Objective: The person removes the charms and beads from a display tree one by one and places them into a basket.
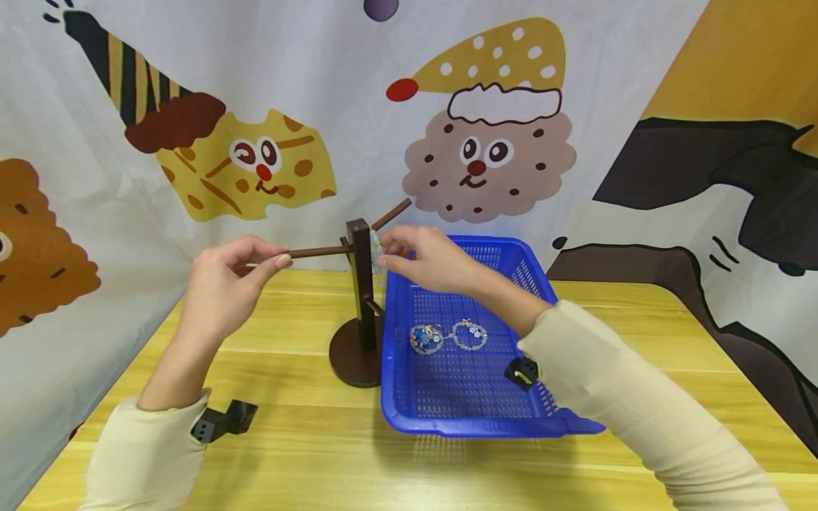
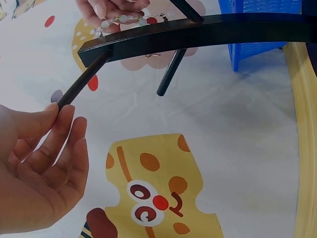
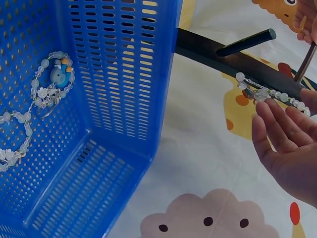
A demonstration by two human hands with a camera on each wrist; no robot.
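Observation:
A dark brown wooden stand (image 1: 362,291) with a round base and several pegs stands upright on the table. My left hand (image 1: 220,294) pinches the outer end of its upper left peg (image 1: 319,251) between thumb and fingertips. Against the right side of the post hangs a clear and pale beaded bracelet (image 3: 282,96). My right hand (image 1: 437,262) pinches it near the top of the stand; the thumb's contact is partly cut off in the right wrist view. Whether the bracelet's loop goes round a peg I cannot tell.
A blue plastic basket (image 1: 495,426) stands right of the stand, beneath my right forearm. Inside lie a beaded bracelet with a blue charm (image 1: 424,339) and another beaded bracelet (image 1: 469,335). Behind the wooden table (image 1: 287,447) hangs a cloth with cartoon prints (image 1: 358,106).

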